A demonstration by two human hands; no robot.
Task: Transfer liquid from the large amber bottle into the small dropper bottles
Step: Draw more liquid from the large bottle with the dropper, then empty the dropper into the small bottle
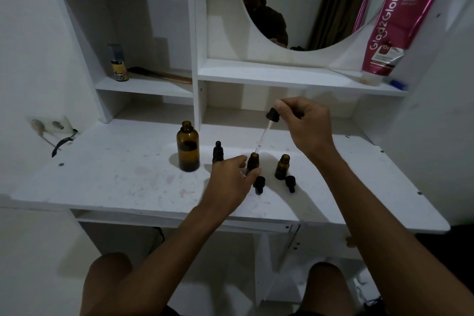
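Note:
The large amber bottle (188, 149) stands uncapped on the white desk (102, 182), left of centre, with dark liquid in it. My left hand (230, 179) grips a small uncapped amber bottle (253, 161). My right hand (305, 126) pinches the black bulb of a glass dropper (266, 128), whose tip sits at that bottle's mouth. A capped small bottle (217, 152) stands behind my left hand. Another uncapped small bottle (282, 166) stands to the right. Two black dropper caps (259, 184) (290, 182) lie on the desk in front of the small bottles.
Shelves rise behind the desk, holding a small spray can (118, 64) and a brush (159, 74) on the left. A round mirror (307, 0) and a pink tube (395, 31) are at the upper right. A wall socket with a cable (61, 136) sits at the left edge.

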